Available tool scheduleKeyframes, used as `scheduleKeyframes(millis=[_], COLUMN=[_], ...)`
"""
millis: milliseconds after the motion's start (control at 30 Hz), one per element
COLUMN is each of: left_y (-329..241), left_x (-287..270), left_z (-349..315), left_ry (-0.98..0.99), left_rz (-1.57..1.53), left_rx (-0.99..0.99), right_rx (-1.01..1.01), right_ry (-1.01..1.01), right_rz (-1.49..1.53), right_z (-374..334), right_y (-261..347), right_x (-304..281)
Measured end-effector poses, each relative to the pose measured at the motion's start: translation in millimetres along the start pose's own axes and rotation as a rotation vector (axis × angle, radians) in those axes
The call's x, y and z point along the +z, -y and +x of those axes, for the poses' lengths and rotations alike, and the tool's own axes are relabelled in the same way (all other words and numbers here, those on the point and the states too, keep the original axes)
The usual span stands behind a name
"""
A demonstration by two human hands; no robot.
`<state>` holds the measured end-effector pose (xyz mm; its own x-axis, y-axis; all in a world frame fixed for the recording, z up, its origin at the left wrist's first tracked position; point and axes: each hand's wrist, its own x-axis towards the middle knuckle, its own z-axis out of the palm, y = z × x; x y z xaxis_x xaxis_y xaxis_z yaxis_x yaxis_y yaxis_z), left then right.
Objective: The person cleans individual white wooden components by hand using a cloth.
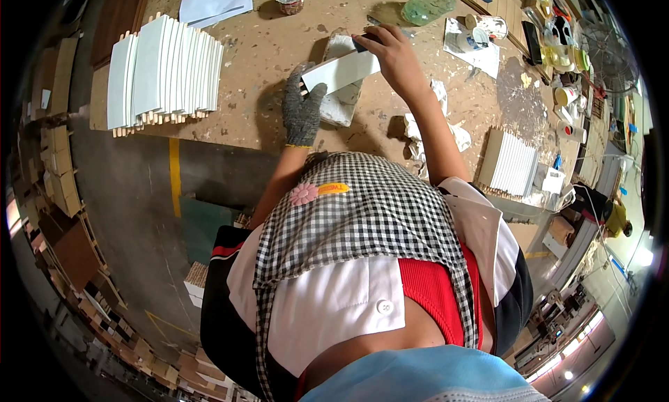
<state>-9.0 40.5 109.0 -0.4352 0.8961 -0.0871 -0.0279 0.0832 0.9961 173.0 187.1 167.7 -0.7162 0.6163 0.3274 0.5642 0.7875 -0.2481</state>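
Gripping white slat (339, 72) with gloved fingers (317, 94)

Left hand (302, 113), right hand (390, 48), two! One white board (338, 72) between them, two board stacks (167, 71) (507, 163) flanking, one green bottle (426, 6) beyond the right!

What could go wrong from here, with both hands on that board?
The white board lies slantwise over the block, so it could pivot or slip if the left hand loosens at its end.

The right hand, holding a dark piece, wears no glove, unlike the left; its fingers might scrape on the board's edge.

The left stack reaches the table's near edge; a bump might tip pieces off.
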Motion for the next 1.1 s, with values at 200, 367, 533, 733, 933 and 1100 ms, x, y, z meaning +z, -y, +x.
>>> scheduleKeyframes(millis=[200,367,533,733,933,1100], left_y=[5.5,2.5,3.9,3.5,0.4,-7.9], left_x=[-1.7,2.1,3.7,4.5,0.3,-10.3], left_z=[-0.4,-0.7,0.9,0.4,1.1,6.0], left_ry=[-0.006,-0.006,-0.007,-0.004,0.013,-0.039], left_rz=[-0.016,-0.003,-0.049,-0.042,-0.059,-0.272], left_rx=[-0.019,0.024,0.01,0.027,0.016,-0.216], right_rx=[0.082,0.498,0.522,0.362,0.243,0.511], right_ry=[-0.06,-0.274,-0.188,-0.162,-0.125,-0.176], right_rz=[0.006,-0.02,0.235,0.144,0.208,0.229], right_z=[-2.5,-24.2,-36.2,-33.0,-25.6,-34.2], right_y=[-6.0,-45.5,-51.1,-45.0,-40.9,-46.2], right_x=[-1.2,-8.5,4.1,13.3,9.3,0.9])
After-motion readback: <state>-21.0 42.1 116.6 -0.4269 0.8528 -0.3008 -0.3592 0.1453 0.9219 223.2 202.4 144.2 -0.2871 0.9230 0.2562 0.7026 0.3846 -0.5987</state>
